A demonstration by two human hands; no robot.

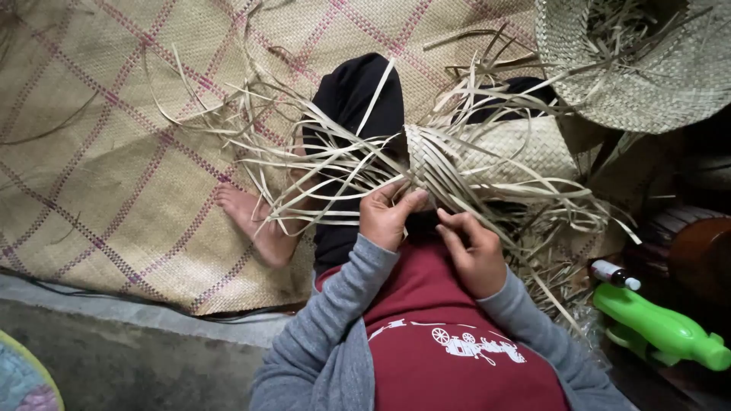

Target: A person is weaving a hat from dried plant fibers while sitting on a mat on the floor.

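- Fingers [401, 199] of the left hand [387, 215] curl onto the lower edge of a half-woven straw piece [438, 164], with the thumb and fingertips pinching loose strips right where the weave ends.
- Fingers [451, 228] of the right hand [476, 255] are bent and narrow, touching strips just under the piece; whether they actually grip one cannot be told.
- The woven piece is a pale, rounded, cone-like shape held above the person's lap, between the two hands and the black-clad knee [358, 95].
- Long unwoven straw strips [304, 156] fan out from it to the left and right, crossing over the leg and trailing toward the floor.
- A second finished-looking woven section [525, 144] lies just behind the piece, touching its far side.
- The person wears grey sleeves [335, 320] over a dark red shirt [449, 335]; a bare foot [247, 213] rests on the mat to the left.
- A large woven mat [114, 152] with purple crossing lines covers the floor beneath.
- A woven straw hat [640, 68] sits at the upper right, well apart from the hands.
- A green spray bottle [659, 331] lies at the lower right, near a dark brown round object [697, 247].
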